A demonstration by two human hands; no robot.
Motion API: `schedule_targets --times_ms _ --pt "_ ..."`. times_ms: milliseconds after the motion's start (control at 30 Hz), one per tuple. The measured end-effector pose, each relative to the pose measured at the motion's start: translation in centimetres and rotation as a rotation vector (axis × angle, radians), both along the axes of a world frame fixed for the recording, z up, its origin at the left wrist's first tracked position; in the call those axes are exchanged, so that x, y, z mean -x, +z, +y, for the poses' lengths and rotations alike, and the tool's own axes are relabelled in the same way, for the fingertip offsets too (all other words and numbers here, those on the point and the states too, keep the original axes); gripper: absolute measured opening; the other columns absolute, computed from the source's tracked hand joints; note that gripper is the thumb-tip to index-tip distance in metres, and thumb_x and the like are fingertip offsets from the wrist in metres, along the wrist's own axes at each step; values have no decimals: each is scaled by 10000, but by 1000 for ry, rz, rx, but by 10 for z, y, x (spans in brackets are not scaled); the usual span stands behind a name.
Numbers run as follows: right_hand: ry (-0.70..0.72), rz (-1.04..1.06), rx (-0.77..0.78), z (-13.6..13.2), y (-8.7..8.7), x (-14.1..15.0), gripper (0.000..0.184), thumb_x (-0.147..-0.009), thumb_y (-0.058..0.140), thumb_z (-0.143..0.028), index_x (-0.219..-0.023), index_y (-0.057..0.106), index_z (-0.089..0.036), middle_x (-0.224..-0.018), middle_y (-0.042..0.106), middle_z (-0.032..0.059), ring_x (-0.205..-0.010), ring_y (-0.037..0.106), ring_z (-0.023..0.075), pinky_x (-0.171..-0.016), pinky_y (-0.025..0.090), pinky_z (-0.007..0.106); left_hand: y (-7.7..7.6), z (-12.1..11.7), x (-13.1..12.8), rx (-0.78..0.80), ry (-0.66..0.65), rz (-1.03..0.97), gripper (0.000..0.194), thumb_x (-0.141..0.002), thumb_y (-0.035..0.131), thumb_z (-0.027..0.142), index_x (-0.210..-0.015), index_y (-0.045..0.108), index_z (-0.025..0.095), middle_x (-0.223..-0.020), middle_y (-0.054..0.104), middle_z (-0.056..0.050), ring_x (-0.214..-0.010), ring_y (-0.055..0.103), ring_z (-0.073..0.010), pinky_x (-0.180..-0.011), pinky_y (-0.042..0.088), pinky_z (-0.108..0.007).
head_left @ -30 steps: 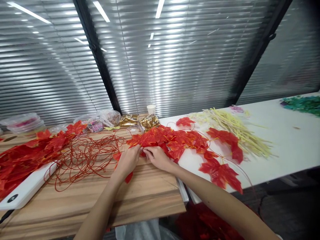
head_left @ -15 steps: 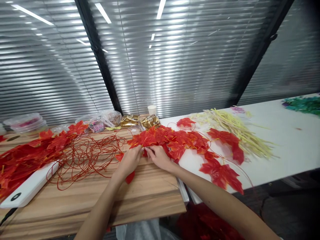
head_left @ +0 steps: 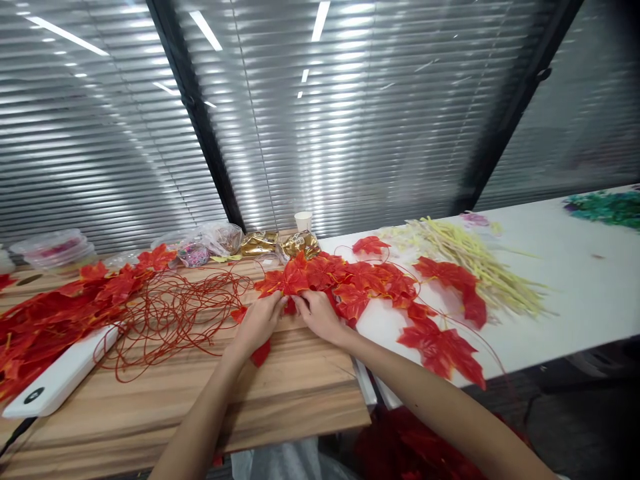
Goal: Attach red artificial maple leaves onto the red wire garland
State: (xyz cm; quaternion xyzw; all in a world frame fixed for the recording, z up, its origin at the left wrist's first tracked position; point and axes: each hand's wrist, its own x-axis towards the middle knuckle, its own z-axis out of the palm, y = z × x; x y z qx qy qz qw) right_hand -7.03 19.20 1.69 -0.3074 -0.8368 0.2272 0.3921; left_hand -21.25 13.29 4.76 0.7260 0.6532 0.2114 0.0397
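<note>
My left hand [head_left: 261,321] and my right hand [head_left: 319,316] meet at the near edge of a garland of red artificial maple leaves [head_left: 360,280]. The fingers of both are pinched on a red maple leaf [head_left: 296,275] that stands up between them. The exact spot they grip is partly hidden by the fingers. From there the garland stretches right onto the white table. Left of my hands lies a loose tangle of thin red cord [head_left: 180,313]. A small red leaf piece [head_left: 261,353] pokes out beneath my left wrist.
A heap of red leaves [head_left: 65,300] and a white power bank-like device [head_left: 63,373] lie on the wooden table [head_left: 165,413]. Behind are gold packets [head_left: 300,245], a paper cup [head_left: 303,221] and plastic tubs [head_left: 55,248]. Yellow strips [head_left: 465,267] lie on the white table [head_left: 580,287].
The leaf between my hands has risen and now stands more upright. Both hands keep nearly the same place, pinching.
</note>
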Motion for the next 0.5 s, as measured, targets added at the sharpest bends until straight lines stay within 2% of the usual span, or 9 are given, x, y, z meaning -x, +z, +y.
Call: schedule_targets --times_ms 300,500 --pt "-11 -24 -9 -2 2 0 250 -881 400 -239 -781 607 -142 -734 651 55 -628 570 134 -612 382 223 2 0 0 -50 30 44 311 -893 240 329 -716 454 187 -666 552 -28 -638 517 -157 -620 356 -260" --pt "-48 -23 -17 0 1 0 197 -837 441 -168 -740 610 -142 -709 651 52 -623 566 141 -622 371 231 0 -1 -1 -50 0 108 291 -893 256 312 -728 459 186 -685 561 -29 -648 518 -158 -616 351 -254"
